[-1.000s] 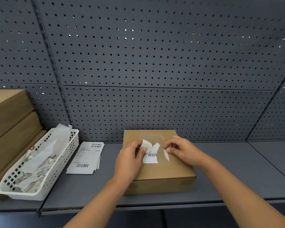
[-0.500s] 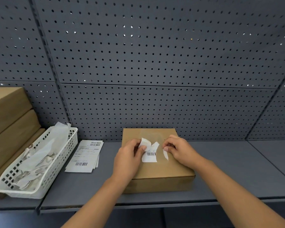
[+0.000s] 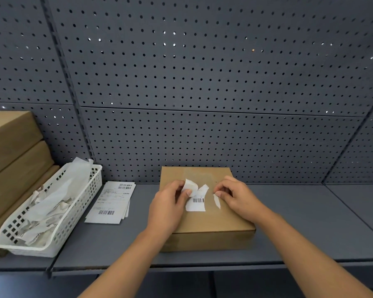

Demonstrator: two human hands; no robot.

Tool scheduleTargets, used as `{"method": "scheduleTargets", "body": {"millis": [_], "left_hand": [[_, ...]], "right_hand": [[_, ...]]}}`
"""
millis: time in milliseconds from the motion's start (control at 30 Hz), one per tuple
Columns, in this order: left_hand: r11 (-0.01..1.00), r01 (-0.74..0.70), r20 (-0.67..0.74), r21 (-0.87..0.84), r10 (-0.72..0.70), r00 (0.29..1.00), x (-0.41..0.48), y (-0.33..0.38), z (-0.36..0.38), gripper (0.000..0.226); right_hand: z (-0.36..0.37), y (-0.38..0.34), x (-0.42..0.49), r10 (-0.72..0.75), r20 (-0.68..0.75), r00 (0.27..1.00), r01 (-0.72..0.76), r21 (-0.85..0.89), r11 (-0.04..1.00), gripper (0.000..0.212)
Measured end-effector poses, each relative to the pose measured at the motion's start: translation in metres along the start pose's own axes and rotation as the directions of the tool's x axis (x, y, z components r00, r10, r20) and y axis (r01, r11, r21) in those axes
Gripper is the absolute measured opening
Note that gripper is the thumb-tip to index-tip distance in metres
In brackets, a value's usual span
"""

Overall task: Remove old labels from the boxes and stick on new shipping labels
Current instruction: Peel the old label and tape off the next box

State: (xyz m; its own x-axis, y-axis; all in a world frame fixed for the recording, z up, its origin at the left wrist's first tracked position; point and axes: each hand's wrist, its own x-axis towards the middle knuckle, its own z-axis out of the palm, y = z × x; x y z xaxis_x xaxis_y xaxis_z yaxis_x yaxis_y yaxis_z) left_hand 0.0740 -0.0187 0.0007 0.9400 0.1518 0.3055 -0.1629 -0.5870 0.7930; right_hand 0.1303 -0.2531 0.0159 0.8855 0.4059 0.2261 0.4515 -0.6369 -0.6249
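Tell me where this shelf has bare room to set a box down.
Widest: shelf right of the box. A narrow strip lies between label stack and box. Crowded at left: basket beside stacked boxes. Left hand and right hand pinch the old label.

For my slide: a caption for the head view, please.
Left hand and right hand peel a torn label off a cardboard box.

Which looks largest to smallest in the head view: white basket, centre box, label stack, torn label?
1. white basket and centre box: look alike, unranked
2. label stack
3. torn label
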Motion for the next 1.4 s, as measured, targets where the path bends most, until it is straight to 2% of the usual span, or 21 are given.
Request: {"method": "scheduleTargets", "body": {"millis": [433,700,867,933,1300,1400], "left_hand": [[0.999,-0.004,0.006,0.049,0.004,1.0,0.0,0.0,0.001,0.016],[0.943,-0.128,0.059,0.306,0.115,0.992,-0.008,0.006,0.005,0.018],[0.94,-0.12,0.063,0.319,0.105,0.992,-0.008,0.006,0.004,0.02],[0.937,-0.127,0.063,0.327,0.112,0.992,-0.008,0.006,0.004,0.02],[0.938,-0.123,0.066,0.323,0.108,0.992,-0.008,0.006,0.004,0.02],[0.94,-0.122,0.066,0.32,0.107,0.992,-0.008,0.006,0.004,0.019]], "right_hand": [[-0.002,-0.008,0.01,0.103,0.057,0.993,-0.099,-0.068,0.993,0.009],[0.006,-0.014,0.009,0.089,0.032,0.996,-0.08,-0.212,0.974,0.014],[0.001,-0.017,0.002,0.127,0.017,0.992,-0.127,-0.027,0.992,0.012],[0.0,-0.017,0.002,0.124,0.01,0.992,-0.124,-0.01,0.992,0.011],[0.006,-0.013,0.012,0.116,-0.002,0.993,-0.116,-0.08,0.99,0.013],[0.01,-0.015,0.016,0.138,0.015,0.99,-0.133,-0.173,0.976,0.015]]}}
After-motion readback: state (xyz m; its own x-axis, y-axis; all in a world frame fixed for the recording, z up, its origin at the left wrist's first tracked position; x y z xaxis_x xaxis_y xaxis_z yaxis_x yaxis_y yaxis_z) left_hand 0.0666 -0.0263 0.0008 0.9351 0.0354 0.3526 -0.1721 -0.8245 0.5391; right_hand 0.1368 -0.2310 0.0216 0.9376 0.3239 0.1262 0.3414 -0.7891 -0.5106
